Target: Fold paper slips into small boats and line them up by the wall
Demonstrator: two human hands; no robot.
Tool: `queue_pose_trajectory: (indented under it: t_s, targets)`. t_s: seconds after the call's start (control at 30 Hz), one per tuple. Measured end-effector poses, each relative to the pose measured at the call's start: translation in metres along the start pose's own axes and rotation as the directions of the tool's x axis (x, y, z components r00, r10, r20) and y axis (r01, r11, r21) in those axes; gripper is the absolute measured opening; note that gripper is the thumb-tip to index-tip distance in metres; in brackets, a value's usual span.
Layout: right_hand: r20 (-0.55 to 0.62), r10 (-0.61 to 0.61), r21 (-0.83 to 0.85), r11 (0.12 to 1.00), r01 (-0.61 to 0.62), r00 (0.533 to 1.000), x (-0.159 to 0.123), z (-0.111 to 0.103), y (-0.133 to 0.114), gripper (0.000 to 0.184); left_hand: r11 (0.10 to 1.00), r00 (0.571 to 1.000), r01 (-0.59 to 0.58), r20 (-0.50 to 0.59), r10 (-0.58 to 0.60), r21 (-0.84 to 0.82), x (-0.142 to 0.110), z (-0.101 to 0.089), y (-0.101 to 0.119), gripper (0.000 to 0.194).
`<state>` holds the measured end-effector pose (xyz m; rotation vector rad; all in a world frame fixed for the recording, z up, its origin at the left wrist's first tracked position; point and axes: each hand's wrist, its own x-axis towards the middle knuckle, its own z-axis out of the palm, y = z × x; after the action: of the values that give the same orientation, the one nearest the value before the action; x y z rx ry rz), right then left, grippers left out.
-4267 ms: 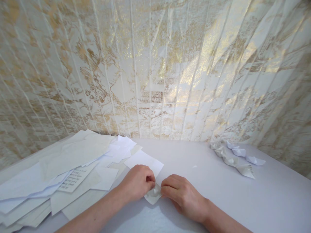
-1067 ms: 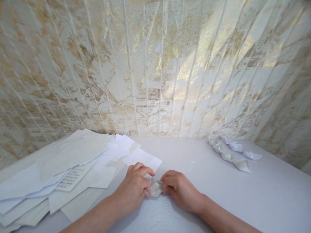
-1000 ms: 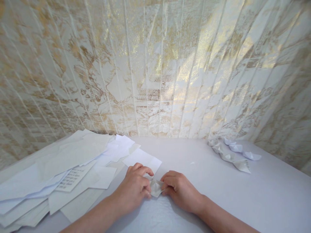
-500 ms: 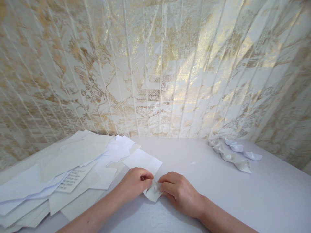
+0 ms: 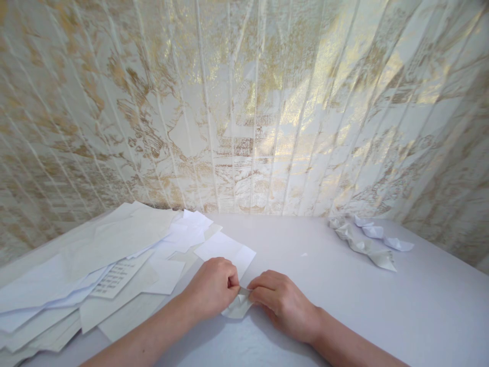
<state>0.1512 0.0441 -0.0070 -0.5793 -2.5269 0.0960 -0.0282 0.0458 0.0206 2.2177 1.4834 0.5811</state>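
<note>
A small folded piece of white paper [image 5: 237, 307] is held between my two hands, low over the table near its front. My left hand [image 5: 214, 285] pinches its upper left edge with thumb and curled fingers. On the other side, my right hand [image 5: 280, 303] grips the right edge between thumb and fingertips. The paper has an opened, boat-like fold with a flap at the bottom. My fingers hide part of its upper edge.
Loose sheets of paper [image 5: 118, 239] lie heaped on the left, one bearing printed text. A white sheet [image 5: 225, 250] lies just beyond my left hand. Several folded paper boats [image 5: 372, 232] stand at the back right. A tiny paper scrap [image 5: 304, 254] rests on the white table [image 5: 382, 316]. Patterned curtain [image 5: 244, 127] hangs behind.
My left hand has turned and its fingers have closed more tightly on the paper's upper edge. The paper has tilted and shifted slightly left. My right hand has barely moved.
</note>
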Motion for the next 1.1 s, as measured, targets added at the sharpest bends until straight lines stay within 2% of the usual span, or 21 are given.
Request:
queue_pose_trajectory:
  t_s: [0.13,0.27,0.43,0.57,0.7,0.8,0.93,1.1]
  targets:
    - [0.003,0.008,0.011,1.0,-0.009,1.0,-0.002,0.0,0.002,0.025,0.998,1.0,0.012,0.004,-0.012,-0.054,0.001,0.0,-0.004,0.017]
    - [-0.017,0.031,-0.003,1.0,-0.031,0.999,-0.003,-0.002,0.005,0.024,0.978,0.997,0.074,0.013,-0.073,-0.196,0.003,-0.003,-0.011,0.017]
    - [-0.044,0.058,-0.054,0.997,-0.06,0.997,-0.003,-0.006,0.004,0.022,0.918,0.987,0.113,-0.066,-0.149,-0.379,0.004,-0.003,-0.013,0.028]
    - [-0.042,0.072,-0.12,0.99,-0.077,0.996,-0.002,-0.012,0.003,0.026,0.888,0.99,0.086,-0.064,-0.128,-0.451,-0.001,0.002,-0.006,0.029]
    - [-0.05,0.095,-0.19,0.976,-0.103,0.994,-0.012,-0.028,0.009,0.032,0.877,0.993,0.07,-0.052,-0.107,-0.475,-0.005,0.008,-0.005,0.028]
    - [-0.093,0.166,-0.251,0.95,-0.185,0.982,-0.037,-0.047,0.019,0.036,0.902,0.993,0.079,-0.043,-0.107,-0.425,-0.005,0.013,-0.008,0.028]
    - [-0.198,0.319,-0.326,0.87,-0.369,0.927,-0.092,-0.079,0.035,0.037,0.939,0.997,0.055,-0.023,-0.067,-0.338,-0.004,0.019,-0.008,0.027]
    - [-0.291,0.447,-0.407,0.742,-0.532,0.846,-0.163,-0.116,0.055,0.037,0.95,0.999,0.03,-0.011,-0.035,-0.311,-0.004,0.023,-0.005,0.026]
